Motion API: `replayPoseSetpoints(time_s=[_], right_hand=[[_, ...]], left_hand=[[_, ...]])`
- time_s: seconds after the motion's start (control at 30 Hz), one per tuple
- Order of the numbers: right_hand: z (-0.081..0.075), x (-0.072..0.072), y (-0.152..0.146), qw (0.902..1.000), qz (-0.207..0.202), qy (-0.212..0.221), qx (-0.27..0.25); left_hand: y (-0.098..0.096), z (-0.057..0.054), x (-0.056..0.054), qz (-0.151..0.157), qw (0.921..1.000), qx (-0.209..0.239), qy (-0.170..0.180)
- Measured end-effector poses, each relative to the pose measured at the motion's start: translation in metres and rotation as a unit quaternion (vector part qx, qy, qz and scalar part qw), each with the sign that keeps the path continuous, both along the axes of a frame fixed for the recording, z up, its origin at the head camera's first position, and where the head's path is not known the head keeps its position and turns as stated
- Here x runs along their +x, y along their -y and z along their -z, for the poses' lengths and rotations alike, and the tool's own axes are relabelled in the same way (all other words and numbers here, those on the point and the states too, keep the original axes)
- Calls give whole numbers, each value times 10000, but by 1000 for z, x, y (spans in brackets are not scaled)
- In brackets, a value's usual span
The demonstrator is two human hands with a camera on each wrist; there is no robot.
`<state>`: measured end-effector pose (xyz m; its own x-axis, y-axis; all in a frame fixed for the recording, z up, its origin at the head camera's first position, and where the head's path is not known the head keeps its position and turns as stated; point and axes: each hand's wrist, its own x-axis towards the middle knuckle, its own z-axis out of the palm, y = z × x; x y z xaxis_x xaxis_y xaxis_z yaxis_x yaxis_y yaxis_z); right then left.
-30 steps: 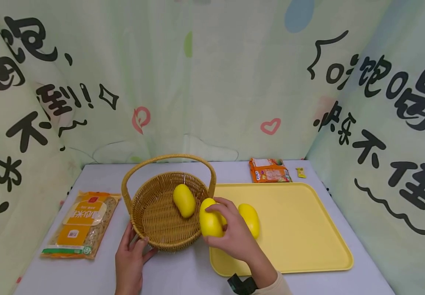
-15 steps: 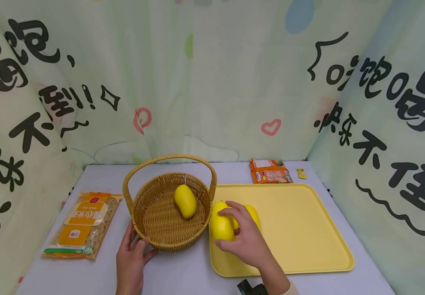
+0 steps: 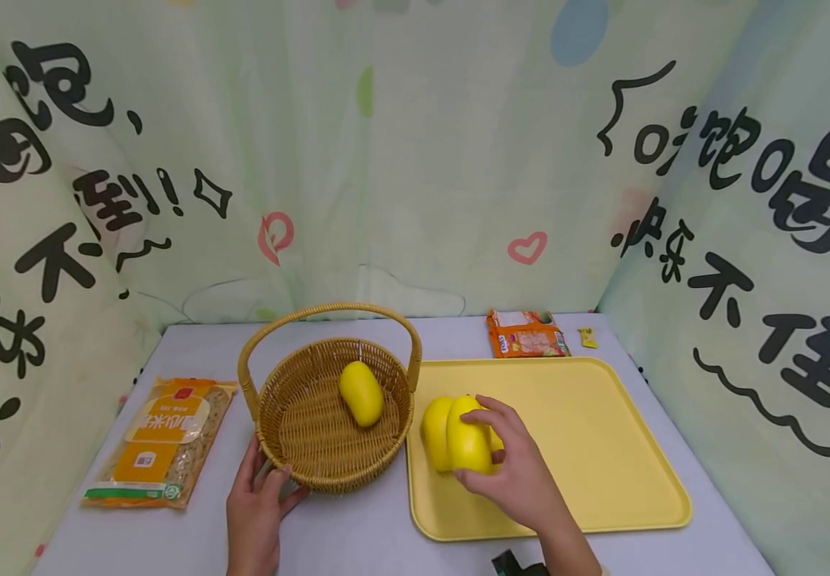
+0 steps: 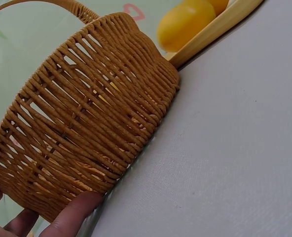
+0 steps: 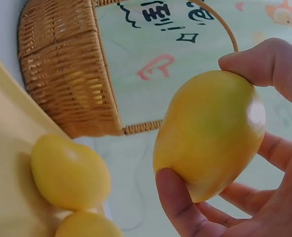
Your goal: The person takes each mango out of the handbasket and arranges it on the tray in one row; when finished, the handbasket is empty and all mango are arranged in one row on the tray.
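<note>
My right hand (image 3: 519,472) pinches a yellow mango (image 3: 469,436) between thumb and fingertips over the left part of the yellow tray (image 3: 587,448). Close up in the right wrist view, the held mango (image 5: 210,133) shows a greenish patch. Two more mangoes lie on the tray: one (image 3: 435,434) just left of the held one, another mostly hidden behind it. My left hand (image 3: 259,512) grips the front left side of a round wicker basket (image 3: 314,480), its fingers spread along the wall and base in the left wrist view. One mango (image 3: 361,394) lies inside the basket.
An orange bag of grain-like food (image 3: 158,444) lies left of the basket. Behind the tray are an orange-red snack packet (image 3: 527,334) and a small yellow packet (image 3: 587,338). The basket's tall arched handle (image 3: 335,308) rises above it. Printed curtains surround the table.
My right hand has carried its mango rightward, from beside the basket's right rim to over the tray, uncovering the tray's left mango. My left hand stays on the basket.
</note>
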<state>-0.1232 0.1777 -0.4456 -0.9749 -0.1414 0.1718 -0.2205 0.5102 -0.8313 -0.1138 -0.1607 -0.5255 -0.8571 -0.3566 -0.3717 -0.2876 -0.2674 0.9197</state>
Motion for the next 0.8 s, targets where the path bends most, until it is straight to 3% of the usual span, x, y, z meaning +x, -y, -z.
replayPoseSetpoints(time_s=[0.8], right_hand=[[3, 10, -45, 9966, 537, 199, 598]], left_hand=[[1, 2, 0, 18, 10000, 31, 8]])
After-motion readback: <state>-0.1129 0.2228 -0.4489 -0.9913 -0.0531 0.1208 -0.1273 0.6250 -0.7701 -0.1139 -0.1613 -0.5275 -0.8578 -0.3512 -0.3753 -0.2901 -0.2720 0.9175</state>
